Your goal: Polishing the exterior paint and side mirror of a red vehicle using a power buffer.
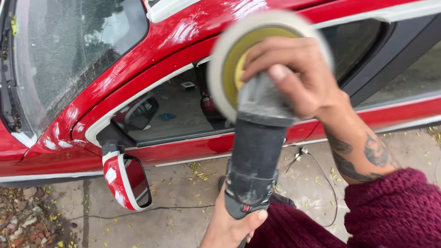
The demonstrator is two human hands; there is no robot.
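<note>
Nearest the camera, a maroon knitted sleeve (395, 211) fills the lower right corner. Beyond it stands a red car (151, 50) with white-smeared paint, its side mirror (126, 181) jutting toward the lens and a dusty windshield (69, 50) at left. A thin cable (321, 177) trails over the ground. The left hand (232, 225) is clamped around the grey handle of a polisher (257, 151). The right hand (294, 76) grips the polisher's head, fingers curled over its blurred round pad (220, 69), held up before the door window. Concrete pavement (183, 220) is littered with yellow leaves.
</note>
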